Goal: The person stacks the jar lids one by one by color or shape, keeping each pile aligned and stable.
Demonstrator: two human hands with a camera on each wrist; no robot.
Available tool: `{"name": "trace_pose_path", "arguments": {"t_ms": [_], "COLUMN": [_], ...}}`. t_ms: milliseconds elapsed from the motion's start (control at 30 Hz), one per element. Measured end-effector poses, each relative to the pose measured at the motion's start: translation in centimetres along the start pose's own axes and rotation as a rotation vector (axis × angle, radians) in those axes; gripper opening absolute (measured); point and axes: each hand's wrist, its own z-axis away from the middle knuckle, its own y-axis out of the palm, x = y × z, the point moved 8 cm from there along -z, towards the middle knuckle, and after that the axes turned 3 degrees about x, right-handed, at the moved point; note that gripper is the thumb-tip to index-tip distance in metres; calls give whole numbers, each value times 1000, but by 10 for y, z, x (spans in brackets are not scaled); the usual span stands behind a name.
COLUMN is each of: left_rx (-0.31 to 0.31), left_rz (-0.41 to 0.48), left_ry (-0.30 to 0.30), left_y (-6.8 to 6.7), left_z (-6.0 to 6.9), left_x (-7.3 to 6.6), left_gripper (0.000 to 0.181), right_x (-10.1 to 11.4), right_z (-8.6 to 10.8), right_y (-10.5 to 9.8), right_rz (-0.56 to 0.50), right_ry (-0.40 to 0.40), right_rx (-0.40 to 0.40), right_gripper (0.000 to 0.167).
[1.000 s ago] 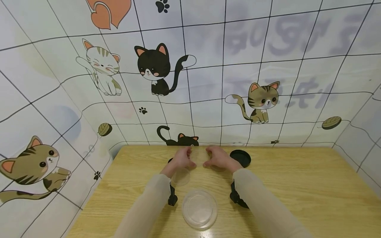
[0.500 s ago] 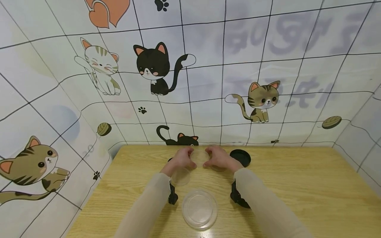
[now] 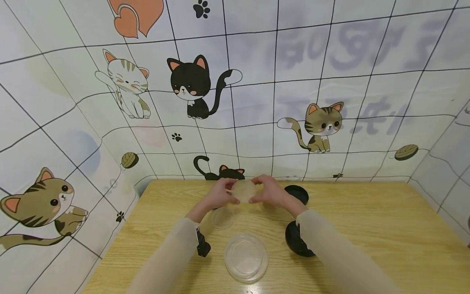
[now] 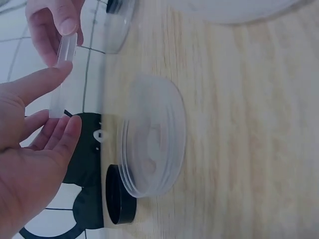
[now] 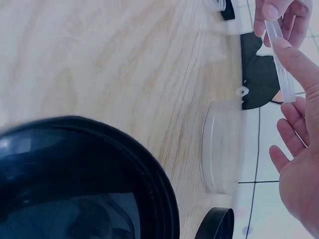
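Observation:
Both hands hold a translucent round plastic lid (image 3: 244, 191) by its rim near the back of the table. My left hand (image 3: 221, 192) grips its left side and my right hand (image 3: 271, 191) its right side, with thumbs on the near face. Seen edge-on in the left wrist view, the lid (image 4: 63, 79) is a thin disc clear of the table. Below my left hand stands a clear threaded tub (image 4: 154, 137), with a small black lid (image 4: 121, 199) beside it. Another clear tub (image 5: 222, 149) stands below my right hand.
A larger clear round container (image 3: 246, 258) sits at the front middle. To the right are a black round lid (image 3: 297, 195) and a larger black round piece (image 3: 298, 241), partly under the right sleeve. A cat-printed wall covering (image 3: 257, 102) borders the table's back edge.
Both hands have raised the translucent lid slightly off the table, and its face now shows more plainly. The left forearm has shifted left, the right one slightly right, uncovering more of the larger black piece.

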Motion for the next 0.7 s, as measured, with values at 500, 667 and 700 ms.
{"name": "trace_pose_path", "arguments": {"t_ms": [500, 667, 700], "left_rx": [-15, -25, -25], "left_rz": [140, 137, 145], "left_ry": [7, 39, 46], "left_y": [5, 11, 12], "left_z": [61, 87, 93], "left_x": [-29, -37, -37], "left_gripper": [72, 71, 71], "right_x": [29, 40, 42], "right_z": [61, 83, 87], "right_y": [0, 8, 11], "right_rz": [-137, -148, -154], "right_ry": [-73, -127, -136], "right_rx": [-40, -32, -27], "right_gripper": [70, 70, 70]}}
